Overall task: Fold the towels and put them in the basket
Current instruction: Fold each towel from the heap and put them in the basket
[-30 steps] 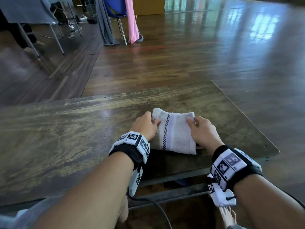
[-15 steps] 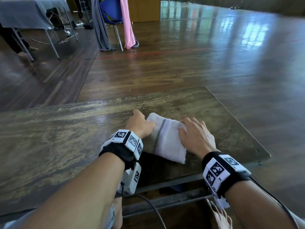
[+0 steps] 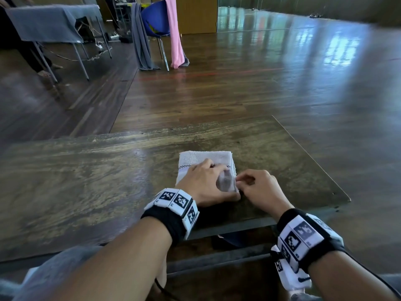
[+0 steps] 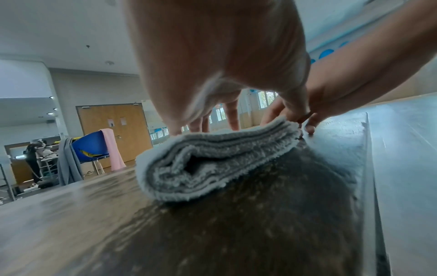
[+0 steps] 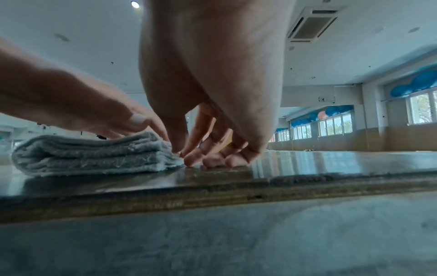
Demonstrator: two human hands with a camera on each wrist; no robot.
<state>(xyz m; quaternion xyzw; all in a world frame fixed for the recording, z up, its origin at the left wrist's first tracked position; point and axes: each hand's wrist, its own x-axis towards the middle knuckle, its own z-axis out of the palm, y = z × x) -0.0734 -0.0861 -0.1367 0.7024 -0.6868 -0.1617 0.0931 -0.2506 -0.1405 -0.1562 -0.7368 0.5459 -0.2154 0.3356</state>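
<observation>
A white towel [image 3: 204,156] with a checked stripe lies folded in several layers on the wooden table [image 3: 86,181], near its front right corner. My left hand [image 3: 204,183] rests flat on top of it, fingers straight, pressing the layers down. My right hand [image 3: 258,187] sits at the towel's near right corner, fingers curled, thumb and forefinger pinching the edge. The left wrist view shows the stacked folds of the towel [image 4: 212,164] under my left hand [image 4: 212,56]. In the right wrist view my right hand [image 5: 212,74] touches the towel [image 5: 82,155] at its corner. No basket is in view.
The table's right edge [image 3: 314,166] and front edge run close to my hands. Across the wooden floor stands a blue chair [image 3: 156,20] draped with a pink towel [image 3: 175,33] and a grey cloth [image 3: 140,40]. A grey-covered table [image 3: 50,22] stands at the far left.
The towel has been turned and folded over, so its stripe now runs crosswise. My left hand moved from its left edge onto its top; my right hand shifted to the near right corner.
</observation>
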